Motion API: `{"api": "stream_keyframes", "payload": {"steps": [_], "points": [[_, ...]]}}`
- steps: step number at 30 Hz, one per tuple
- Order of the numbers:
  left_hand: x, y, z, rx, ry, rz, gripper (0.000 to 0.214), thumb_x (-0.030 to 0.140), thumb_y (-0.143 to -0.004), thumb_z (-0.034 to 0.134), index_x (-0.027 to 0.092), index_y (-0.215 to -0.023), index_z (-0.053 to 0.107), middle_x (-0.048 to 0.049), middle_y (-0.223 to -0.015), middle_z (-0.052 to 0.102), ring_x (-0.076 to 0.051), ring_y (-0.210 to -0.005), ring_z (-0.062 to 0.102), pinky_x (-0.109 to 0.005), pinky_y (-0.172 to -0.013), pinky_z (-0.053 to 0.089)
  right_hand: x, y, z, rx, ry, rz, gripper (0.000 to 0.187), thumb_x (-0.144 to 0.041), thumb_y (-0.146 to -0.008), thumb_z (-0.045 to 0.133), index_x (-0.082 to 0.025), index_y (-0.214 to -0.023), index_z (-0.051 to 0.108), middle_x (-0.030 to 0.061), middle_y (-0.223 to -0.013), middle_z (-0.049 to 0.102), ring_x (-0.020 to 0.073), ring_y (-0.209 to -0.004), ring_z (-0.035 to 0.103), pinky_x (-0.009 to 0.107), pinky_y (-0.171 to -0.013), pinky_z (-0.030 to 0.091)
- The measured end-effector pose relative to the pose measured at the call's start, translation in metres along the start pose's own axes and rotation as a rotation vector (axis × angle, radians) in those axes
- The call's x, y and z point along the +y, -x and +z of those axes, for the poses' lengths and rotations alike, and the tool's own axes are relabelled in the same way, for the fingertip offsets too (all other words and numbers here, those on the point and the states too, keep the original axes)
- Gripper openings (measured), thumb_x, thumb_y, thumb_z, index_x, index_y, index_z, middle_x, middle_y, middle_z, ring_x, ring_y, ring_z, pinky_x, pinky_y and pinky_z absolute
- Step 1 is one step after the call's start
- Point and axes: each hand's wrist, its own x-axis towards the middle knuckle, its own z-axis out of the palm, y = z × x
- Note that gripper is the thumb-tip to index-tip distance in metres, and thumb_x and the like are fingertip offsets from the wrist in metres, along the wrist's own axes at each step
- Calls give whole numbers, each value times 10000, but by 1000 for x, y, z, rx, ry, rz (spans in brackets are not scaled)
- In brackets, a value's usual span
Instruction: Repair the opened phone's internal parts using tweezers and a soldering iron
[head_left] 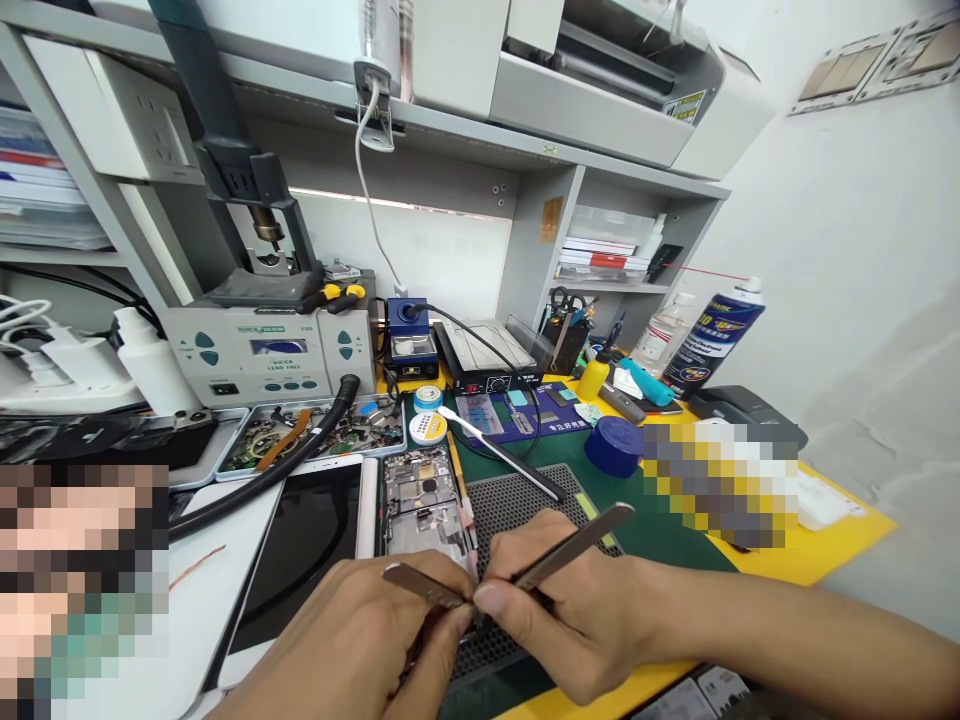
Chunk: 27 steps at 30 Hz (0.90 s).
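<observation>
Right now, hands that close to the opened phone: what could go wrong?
1. The left hand and right hand each grip metal tweezers close to the opened phone; a slip could nick its exposed internals.
2. The hands hide the tweezer tips, so a poor grip might go unseen on camera.
3. The black hose crosses the parts tray; a bump could scatter loose parts.

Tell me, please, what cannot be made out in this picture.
Head view: inner ends of the left tool and right tool, hidden by the fingers.
Head view: lower end of the opened phone, behind the left hand.
Head view: the dark item at right, blurred by pixelation.
Head view: top of the white machine, cut off by the upper edge.
</observation>
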Motion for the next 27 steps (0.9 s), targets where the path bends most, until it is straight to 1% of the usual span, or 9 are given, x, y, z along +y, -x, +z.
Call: {"api": "stream_keyframes", "payload": {"steps": [5, 9, 12, 17, 21, 24, 27], "points": [[2, -3, -2, -17, 10, 2, 263, 297, -1069, 558, 299, -1092, 819, -13, -1085, 839, -237, -1008, 826, -267, -910, 674, 0, 0, -1, -4, -4, 4, 321, -208, -1005, 485, -274, -727, 338, -39, -619, 480, 134, -502, 398, 276, -497, 347], [3, -6, -2, -30, 11, -6, 272, 283, -1077, 540, 286, -1084, 812, -17, -1087, 836, -232, -1014, 822, -266, -911, 670, 1, 0, 0, 13, 11, -31, 323, -194, -1006, 485, -275, -740, 321, -45, -629, 448, 133, -514, 385, 277, -497, 339], [5, -8, -3, -37, 14, -10, 280, 276, -1074, 526, 279, -1085, 806, -21, -1094, 835, -234, -1033, 817, -278, -932, 664, 1, 0, 0, 13, 18, -22, 321, -212, -1010, 473, -281, -745, 305, -50, -627, 427, 131, -505, 369, 278, -484, 327], [9, -11, -4, -48, -1, 2, 348, 212, -1046, 449, 246, -1039, 796, -28, -1026, 839, -223, -932, 825, -303, -876, 675, -1, 2, -2, -8, 40, 2, 319, -226, -1016, 461, -281, -737, 315, -43, -619, 450, 133, -502, 375, 287, -483, 336], [9, -12, -2, -49, -39, 58, 355, 180, -1054, 437, 227, -960, 777, -3, -973, 828, -188, -843, 811, -257, -850, 656, -1, 1, -2, -14, 32, -5, 317, -222, -1015, 462, -282, -740, 315, -41, -621, 457, 136, -507, 379, 292, -481, 336], [9, -10, -4, -55, -60, 42, 345, 180, -1065, 446, 225, -921, 756, 8, -968, 815, -167, -843, 795, -230, -870, 637, 0, 1, -1, -4, 15, -17, 312, -204, -1008, 469, -281, -752, 309, -47, -634, 436, 134, -516, 371, 286, -488, 327], [10, -7, -6, -72, -54, 31, 336, 199, -1074, 445, 233, -933, 749, 3, -975, 811, -174, -857, 791, -240, -888, 634, 1, 1, 0, 3, -7, -15, 316, -200, -999, 476, -283, -763, 282, -60, -647, 386, 128, -513, 338, 283, -490, 301]]}}
